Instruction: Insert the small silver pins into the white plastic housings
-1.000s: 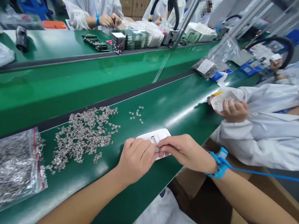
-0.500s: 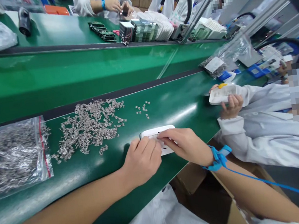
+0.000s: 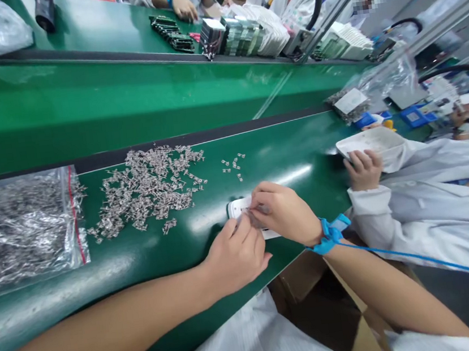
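A white plastic casing with small slots lies on the green bench, partly covered by both my hands. My left hand is closed at its near left side, its bent fingertips pressed over the casing. From the right, my right hand reaches over the casing with thumb and fingers pinched together. The fingertips of both hands come close together there; whatever they pinch is too small to make out. Beyond the casing lie several loose metal clips, and to the left spreads a big heap of the same small metal clips.
A clear zip bag full of metal parts lies at the left. A co-worker's hand holds a white shell at the right. Across the green channel stand stacked boards. A blue wrist strap trails its cord rightward. Below is an open cardboard box.
My left fingers have shifted and spread slightly at the casing; my right hand has curled more over it. The view has moved a little. The co-worker at right has tilted the white shell.
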### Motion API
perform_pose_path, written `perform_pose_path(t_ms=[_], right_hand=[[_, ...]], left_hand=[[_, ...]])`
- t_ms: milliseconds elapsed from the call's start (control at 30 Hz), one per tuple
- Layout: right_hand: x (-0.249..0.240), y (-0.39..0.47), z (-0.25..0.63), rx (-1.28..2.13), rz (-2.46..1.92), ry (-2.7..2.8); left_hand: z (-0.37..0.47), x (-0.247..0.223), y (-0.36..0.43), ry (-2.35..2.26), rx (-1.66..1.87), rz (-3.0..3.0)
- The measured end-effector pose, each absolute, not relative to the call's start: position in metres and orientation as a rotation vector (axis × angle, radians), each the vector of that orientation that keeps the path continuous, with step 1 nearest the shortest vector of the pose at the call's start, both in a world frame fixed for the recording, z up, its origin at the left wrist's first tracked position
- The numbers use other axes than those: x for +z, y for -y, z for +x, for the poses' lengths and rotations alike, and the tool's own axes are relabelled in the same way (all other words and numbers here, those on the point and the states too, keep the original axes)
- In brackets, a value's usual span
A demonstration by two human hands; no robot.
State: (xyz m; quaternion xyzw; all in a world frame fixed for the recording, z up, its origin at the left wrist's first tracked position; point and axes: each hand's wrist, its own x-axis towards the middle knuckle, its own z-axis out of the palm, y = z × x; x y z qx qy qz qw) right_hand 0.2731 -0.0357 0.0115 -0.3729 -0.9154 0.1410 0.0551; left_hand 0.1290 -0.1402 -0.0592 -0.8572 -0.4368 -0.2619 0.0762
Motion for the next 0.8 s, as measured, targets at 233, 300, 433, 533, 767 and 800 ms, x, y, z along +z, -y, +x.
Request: perform_pose_path(t_ms=[233,300,433,533,767,800], right_hand=[[0.018,0.005,0.258,0.578,-1.352,2.950],[0.016,-0.001,0.262,0.614,-1.278,2.987],[0.013,0.008,0.285,0.568,-0.863,2.935],[0.010,0.028,0.306,0.462,-0.649,2.845],[-0.002,0.051,0.322,0.302,-0.727,2.778],[-0.003,0.051,0.322,0.291,-0.722,2.776]], left_hand=[[0.131,-0.055,0.143,1.293,-0.764,-2.567],[0.131,-0.054,0.144,1.307,-0.763,-2.559],[0.132,-0.055,0.145,1.374,-0.770,-2.548],[0.133,-0.057,0.145,1.374,-0.764,-2.552],[0.134,-0.058,0.143,1.346,-0.725,-2.561],[0.134,-0.058,0.143,1.344,-0.727,-2.556]])
